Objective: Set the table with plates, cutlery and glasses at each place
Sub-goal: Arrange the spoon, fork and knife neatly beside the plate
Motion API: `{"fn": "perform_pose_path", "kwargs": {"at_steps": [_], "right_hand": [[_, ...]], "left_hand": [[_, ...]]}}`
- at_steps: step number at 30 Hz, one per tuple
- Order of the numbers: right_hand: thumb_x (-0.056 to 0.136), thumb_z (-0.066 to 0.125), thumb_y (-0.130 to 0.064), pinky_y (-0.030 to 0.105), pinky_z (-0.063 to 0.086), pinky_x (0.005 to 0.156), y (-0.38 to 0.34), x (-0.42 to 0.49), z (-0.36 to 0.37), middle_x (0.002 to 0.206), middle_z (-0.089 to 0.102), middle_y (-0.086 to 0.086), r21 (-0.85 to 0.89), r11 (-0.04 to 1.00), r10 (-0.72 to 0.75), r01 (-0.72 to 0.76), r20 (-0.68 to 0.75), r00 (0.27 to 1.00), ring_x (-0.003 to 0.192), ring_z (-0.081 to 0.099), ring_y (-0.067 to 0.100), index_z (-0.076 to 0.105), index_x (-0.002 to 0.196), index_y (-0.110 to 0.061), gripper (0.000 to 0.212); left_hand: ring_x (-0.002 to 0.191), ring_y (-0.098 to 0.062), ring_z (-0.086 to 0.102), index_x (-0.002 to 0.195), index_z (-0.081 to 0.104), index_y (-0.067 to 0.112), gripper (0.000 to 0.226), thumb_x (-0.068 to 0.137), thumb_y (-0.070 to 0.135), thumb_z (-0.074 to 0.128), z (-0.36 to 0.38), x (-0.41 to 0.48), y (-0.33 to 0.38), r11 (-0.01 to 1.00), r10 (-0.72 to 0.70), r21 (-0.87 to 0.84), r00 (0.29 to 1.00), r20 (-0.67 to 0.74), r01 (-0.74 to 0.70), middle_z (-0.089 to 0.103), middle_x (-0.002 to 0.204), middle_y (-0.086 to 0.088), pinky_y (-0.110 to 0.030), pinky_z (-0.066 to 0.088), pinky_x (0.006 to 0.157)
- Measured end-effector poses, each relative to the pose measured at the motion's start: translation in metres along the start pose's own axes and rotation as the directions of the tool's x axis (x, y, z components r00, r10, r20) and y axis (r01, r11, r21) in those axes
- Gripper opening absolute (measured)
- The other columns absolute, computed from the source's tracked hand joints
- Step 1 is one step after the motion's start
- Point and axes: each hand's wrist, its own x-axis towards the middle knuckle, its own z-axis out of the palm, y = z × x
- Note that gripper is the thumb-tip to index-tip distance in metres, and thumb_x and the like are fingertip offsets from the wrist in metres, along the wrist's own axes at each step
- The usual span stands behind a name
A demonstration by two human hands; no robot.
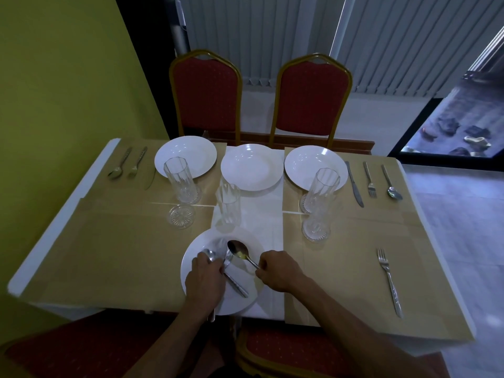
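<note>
- Four white plates are on the table (81, 241): three along the far edge and the near plate (196, 293) at the front centre, directly under both hands.
- Left hand (204, 279): curled around a cutlery bundle (210, 254). One spoon bowl shows above the knuckles and a handle end projects below the wrist.
- One further piece (236, 283) lies slantwise over the near plate, touching the left fingers. Whether it is gripped cannot be told.
- Right hand (278, 271): fingertips pinch the handle of a spoon (238, 250). Its bowl faces up over the plate's centre.
- Far-left and far-right places each have a plate with a spoon, fork and knife alongside.
- The far centre plate (252, 167) has no cutlery beside it.
- A lone fork (390, 282) lies on the near-right mat, well apart from any plate.
- Five glasses stand in the middle band of the table. The right-hand pair (317, 208) stands between the near plate and the far-right place.
- Step in hand (judgement): cutlery distribution. The right hand appears to be separating one spoon from the stock held in the left. Plates and glasses look mostly placed, and several places lack cutlery.
- Next move (judgement): lift the spoon clear of the plate rim and lay it on a mat parallel to its neighbouring pieces, probably near the lone fork.
- This calls for a firm left grip so that the bundle does not slide onto the plate, and a path that avoids the glasses.
</note>
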Motion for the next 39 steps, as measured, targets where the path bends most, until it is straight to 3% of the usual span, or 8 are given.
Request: {"fn": "perform_pose_path", "kwargs": {"at_steps": [11,15,21,23,27,33,36,39], "right_hand": [[0.091,0.061,-0.031,0.029,0.047,0.066,0.001,0.000,0.002,0.091,0.070,0.006,0.010,1.000,0.007,-0.008,0.014,1.000,0.077,0.061,0.021,0.068,0.091,-0.015,0.018],[0.090,0.061,-0.030,0.028,0.045,0.065,0.003,-0.001,0.001,0.092,0.070,0.008,0.016,1.000,0.022,-0.022,0.005,1.000,0.078,0.061,0.022,0.068,0.091,-0.014,0.018],[0.090,0.062,-0.030,0.029,0.046,0.065,0.004,-0.002,0.001,0.091,0.070,0.007,0.046,0.998,0.041,-0.041,-0.001,0.999,0.082,0.064,0.023,0.068,0.091,-0.014,0.018],[0.091,0.062,-0.030,0.028,0.045,0.065,0.005,-0.002,0.002,0.091,0.069,0.006,0.054,0.998,0.041,-0.041,0.003,0.999,0.080,0.063,0.022,0.068,0.091,-0.014,0.017],[0.091,0.061,-0.030,0.029,0.048,0.065,0.005,-0.003,0.004,0.089,0.070,0.006,0.060,0.998,0.032,-0.032,0.003,0.999,0.079,0.065,0.022,0.069,0.091,-0.014,0.018],[0.090,0.060,-0.027,0.035,0.058,0.067,0.005,-0.001,0.002,0.080,0.071,0.008,0.117,0.992,0.055,-0.056,0.017,0.998,0.059,0.063,0.021,0.068,0.083,-0.011,0.018],[0.092,0.062,-0.027,0.030,0.055,0.070,0.008,0.001,0.000,0.084,0.073,0.009,0.199,0.977,0.074,-0.075,0.010,0.997,0.074,0.069,0.020,0.072,0.088,-0.007,0.023],[0.093,0.063,-0.028,0.024,0.048,0.064,0.013,0.004,-0.001,0.081,0.070,0.005,0.264,0.960,0.103,-0.098,-0.005,0.995,0.067,0.061,0.011,0.072,0.087,-0.006,0.024]], "left_hand": [[0.096,-0.019,0.068,0.098,0.070,0.017,0.047,0.097,0.056,0.042,-0.001,-0.005,0.022,0.999,-0.043,0.033,0.991,0.130,0.040,0.072,0.103,-0.001,-0.030,0.048,0.076],[0.101,-0.022,0.065,0.103,0.064,0.016,0.039,0.091,0.051,0.052,-0.005,0.003,0.031,0.989,-0.128,-0.047,0.966,0.223,0.142,0.069,0.107,-0.003,-0.033,0.051,0.083],[0.076,-0.020,0.059,0.079,0.056,0.018,0.025,0.078,0.041,0.067,-0.018,0.008,0.033,0.914,-0.251,-0.218,0.900,0.356,0.341,0.058,0.074,0.004,-0.028,0.045,0.067],[0.074,-0.019,0.059,0.078,0.058,0.017,0.026,0.075,0.040,0.068,-0.020,0.008,0.029,0.888,-0.265,-0.253,0.876,0.404,0.385,0.060,0.075,0.002,-0.028,0.045,0.064],[0.077,-0.021,0.063,0.082,0.059,0.013,0.033,0.070,0.043,0.068,-0.025,0.011,0.021,0.861,-0.258,-0.285,0.845,0.469,0.421,0.064,0.080,-0.003,-0.029,0.045,0.063],[0.057,-0.016,0.068,0.084,0.072,0.004,0.031,0.071,0.032,0.069,-0.032,0.010,0.012,0.784,-0.211,-0.404,0.814,0.541,0.471,0.073,0.065,-0.004,-0.023,0.049,0.053],[0.047,-0.015,0.062,0.076,0.072,0.004,0.020,0.077,0.024,0.074,-0.038,0.007,0.010,0.738,-0.157,-0.461,0.791,0.592,0.492,0.068,0.057,-0.005,-0.022,0.045,0.050],[0.047,-0.014,0.059,0.074,0.070,0.007,0.016,0.083,0.019,0.074,-0.044,0.002,0.009,0.684,-0.114,-0.523,0.783,0.611,0.508,0.065,0.055,-0.003,-0.022,0.043,0.048]]}}
